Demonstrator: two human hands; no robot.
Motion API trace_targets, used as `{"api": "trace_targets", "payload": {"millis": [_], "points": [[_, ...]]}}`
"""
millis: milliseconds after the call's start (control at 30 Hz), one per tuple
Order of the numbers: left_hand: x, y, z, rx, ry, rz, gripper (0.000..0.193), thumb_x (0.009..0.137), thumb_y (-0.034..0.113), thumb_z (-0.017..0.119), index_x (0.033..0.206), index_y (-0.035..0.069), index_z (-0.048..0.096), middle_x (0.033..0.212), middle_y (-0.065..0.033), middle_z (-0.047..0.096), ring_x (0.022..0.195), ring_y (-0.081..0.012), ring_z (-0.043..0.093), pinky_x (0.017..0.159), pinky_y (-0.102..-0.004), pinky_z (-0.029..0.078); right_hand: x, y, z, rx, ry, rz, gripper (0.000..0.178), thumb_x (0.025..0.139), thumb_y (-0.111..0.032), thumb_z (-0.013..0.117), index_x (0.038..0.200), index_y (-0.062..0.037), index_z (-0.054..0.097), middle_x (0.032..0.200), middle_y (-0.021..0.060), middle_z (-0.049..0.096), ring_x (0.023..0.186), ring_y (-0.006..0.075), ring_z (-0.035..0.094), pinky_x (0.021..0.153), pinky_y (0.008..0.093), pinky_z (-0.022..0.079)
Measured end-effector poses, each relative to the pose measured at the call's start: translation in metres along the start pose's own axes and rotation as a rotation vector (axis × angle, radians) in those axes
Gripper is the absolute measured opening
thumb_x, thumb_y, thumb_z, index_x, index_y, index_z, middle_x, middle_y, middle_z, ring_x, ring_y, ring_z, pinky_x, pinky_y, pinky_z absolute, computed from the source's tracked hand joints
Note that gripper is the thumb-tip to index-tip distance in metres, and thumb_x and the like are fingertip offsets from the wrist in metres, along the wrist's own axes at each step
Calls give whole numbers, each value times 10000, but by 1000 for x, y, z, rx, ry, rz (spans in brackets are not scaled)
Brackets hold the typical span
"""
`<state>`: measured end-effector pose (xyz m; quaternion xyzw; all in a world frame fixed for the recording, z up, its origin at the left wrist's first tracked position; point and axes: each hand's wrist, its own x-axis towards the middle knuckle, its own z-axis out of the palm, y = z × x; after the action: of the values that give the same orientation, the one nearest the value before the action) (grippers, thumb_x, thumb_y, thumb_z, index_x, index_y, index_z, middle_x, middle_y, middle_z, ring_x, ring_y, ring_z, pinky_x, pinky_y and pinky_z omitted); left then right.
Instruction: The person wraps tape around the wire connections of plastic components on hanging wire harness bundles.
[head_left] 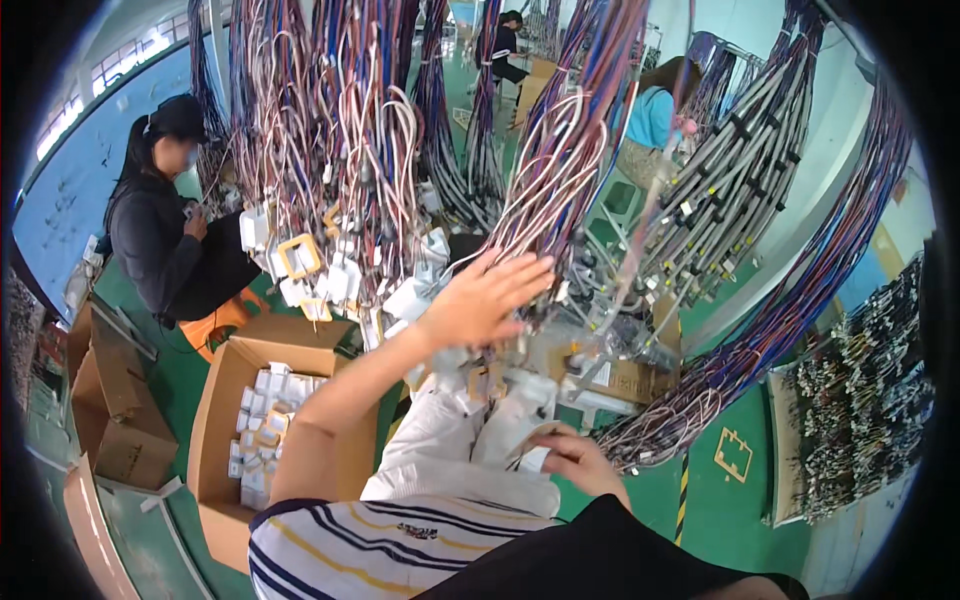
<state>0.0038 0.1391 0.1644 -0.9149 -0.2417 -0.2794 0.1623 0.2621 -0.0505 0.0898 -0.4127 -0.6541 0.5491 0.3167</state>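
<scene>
My left hand (pixel 485 298) reaches forward with its fingers stretched out, against the lower part of a hanging bundle of wires (pixel 545 205). Nothing shows in its grasp. Low over my lap, my right hand (pixel 580 462) is curled, its fingertips at a small white piece (pixel 534 458) whose kind I cannot make out. To the left of my left hand hangs another thick wire bundle (pixel 365 150), ending in white plastic housings (pixel 345 278) and a yellow square frame (pixel 298 257). Blurred pale parts lie just above my knees.
An open cardboard box (pixel 215 450) with white housings stands at my left. A person in dark clothes (pixel 165 235) sits on an orange stool (pixel 225 322) beyond it. Grey cables (pixel 745 150) and a long blue-red wire bundle (pixel 800 310) hang at right, near a rack of connectors (pixel 860 390).
</scene>
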Motion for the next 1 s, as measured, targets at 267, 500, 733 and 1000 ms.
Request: {"api": "trace_targets", "payload": {"millis": [267,500,733,1000], "points": [[-66,89,10,-1076,278,-542,575,920,223,645,1415,41,417,1377,-186,484,1283,-311,479,1075,-407,372,21,-25,68,-150,258,-54,362,848,11,676,1208,14,638,1083,74,519,760,133,598,659,236,485],[-128,129,47,-1021,342,-740,668,773,214,800,1314,74,434,1283,-176,513,1120,-303,580,928,-372,472,40,-14,101,-544,228,-128,278,826,-5,702,1094,40,644,1118,148,552,743,191,678,622,298,529],[-152,111,11,-1132,389,-975,836,691,255,869,1318,135,330,992,-100,483,762,-202,531,676,-343,468,65,-70,43,-157,-483,-35,377,784,32,703,1156,19,644,1359,189,500,745,182,668,667,303,538],[-155,84,27,-785,562,-831,574,762,115,794,1249,101,490,983,-103,437,813,-230,505,703,-332,452,168,-258,67,1052,-1109,-228,737,767,-11,728,1372,-1,308,1461,347,295,561,339,643,419,328,495]]}}
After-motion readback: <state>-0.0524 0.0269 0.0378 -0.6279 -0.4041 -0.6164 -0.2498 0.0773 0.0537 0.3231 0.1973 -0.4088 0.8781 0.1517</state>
